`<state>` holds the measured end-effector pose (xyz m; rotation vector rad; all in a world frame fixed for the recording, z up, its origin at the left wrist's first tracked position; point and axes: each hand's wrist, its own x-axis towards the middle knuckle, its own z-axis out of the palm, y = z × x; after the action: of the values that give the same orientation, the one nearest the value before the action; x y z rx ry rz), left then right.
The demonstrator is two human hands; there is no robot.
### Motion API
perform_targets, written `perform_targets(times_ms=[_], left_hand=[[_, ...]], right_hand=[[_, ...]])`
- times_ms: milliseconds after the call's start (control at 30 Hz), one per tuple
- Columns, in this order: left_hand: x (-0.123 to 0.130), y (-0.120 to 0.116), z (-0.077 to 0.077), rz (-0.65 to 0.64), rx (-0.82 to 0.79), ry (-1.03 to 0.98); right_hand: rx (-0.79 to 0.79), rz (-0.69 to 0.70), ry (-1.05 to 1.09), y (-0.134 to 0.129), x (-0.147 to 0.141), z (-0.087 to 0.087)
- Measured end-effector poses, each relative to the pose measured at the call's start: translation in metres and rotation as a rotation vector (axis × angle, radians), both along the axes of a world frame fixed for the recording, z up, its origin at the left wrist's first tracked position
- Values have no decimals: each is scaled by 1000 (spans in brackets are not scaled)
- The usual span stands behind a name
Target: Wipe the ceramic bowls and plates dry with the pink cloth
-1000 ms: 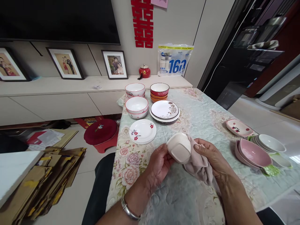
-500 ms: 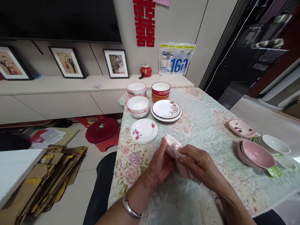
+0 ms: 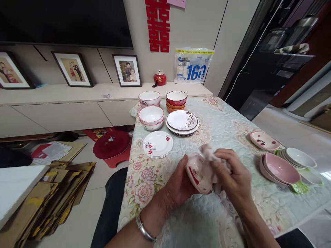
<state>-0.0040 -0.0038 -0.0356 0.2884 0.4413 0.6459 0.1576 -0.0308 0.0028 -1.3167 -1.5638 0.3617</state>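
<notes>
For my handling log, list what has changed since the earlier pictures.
The small white ceramic dish has turned over, from underside to red-marked inside; the pale pink cloth has shifted from the rim onto that inside. The left hand still holds the dish, the right hand the cloth. The stacked white flowered plates stayed put.

Beyond your grip, the plastic bag (image 3: 193, 65) on the cabinet (image 3: 124, 92) showed a large blue "160"; its smaller print was too small to read. Farther up, left of the bag, the red paper cut-out (image 3: 155, 25) on the wall read "囍". Within your grip, the lettering on the dish (image 3: 194, 172) was too blurred to read.
</notes>
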Motion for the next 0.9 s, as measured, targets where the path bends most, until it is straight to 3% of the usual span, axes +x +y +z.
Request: perform_targets(times_ms=[100,167,233,467,600,733,900], left_hand=[[-1,-1,4,-24,52,-31],[-3,1,6,-28,66,-46],[-4,2,6,-34,66,-41],[-1,-1,-1,-78,-32,-96],[1,-4,2,-62,-8,-102],[4,-5,4,104,83,-45],[4,-8,8,334,305,127]], right_hand=[[-91,240,-296,-3,0,4],[-126,249,-387,-6,3,9],[-132,249,-418,-9,7,13],[-61,528,-442,-3,-4,6],[-28,459,-504,3,-7,-4],[-58,293,-545,5,-10,-9],[-268,201,-534,1,-21,-8]])
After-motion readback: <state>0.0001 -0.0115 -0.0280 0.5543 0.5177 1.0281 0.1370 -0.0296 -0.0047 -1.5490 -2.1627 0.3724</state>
